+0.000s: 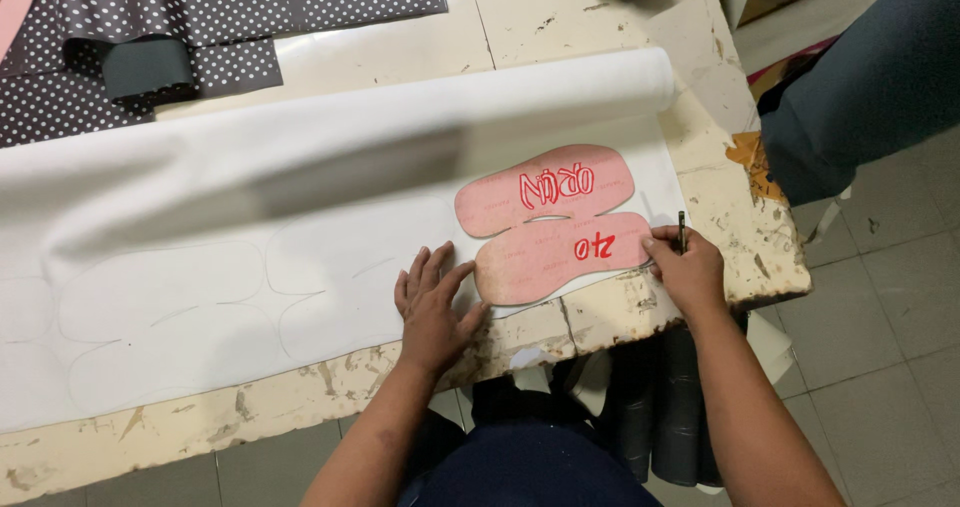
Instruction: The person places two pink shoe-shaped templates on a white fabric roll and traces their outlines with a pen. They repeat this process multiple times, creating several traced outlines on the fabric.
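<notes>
The left hand (432,307) is lying flat on the white sheet material (300,217), its fingers (428,267) spread wide and gripping nothing, with the fingertips pressing just beside and against the left edge of the pink template (555,222). The template, a flat piece shaped like two joined lobes with red markings on it, is resting on the right end of the white sheet near the front edge of the counter (700,187). The right hand (685,267) is sitting at the template's right edge, its fingers curled closed around a thin dark pen (682,233) that is standing nearly upright with its tip down by the template's outline. Faint traced outlines (160,292) of the same lobed form are showing on the sheet to the left of the left hand. The sheet's far part is lying rolled up across the counter. Dark polka-dot fabric (220,17) is lying at the counter's far left corner, well apart from both hands. Another person's grey sleeve (870,77) is showing at the upper right, beyond the counter.
</notes>
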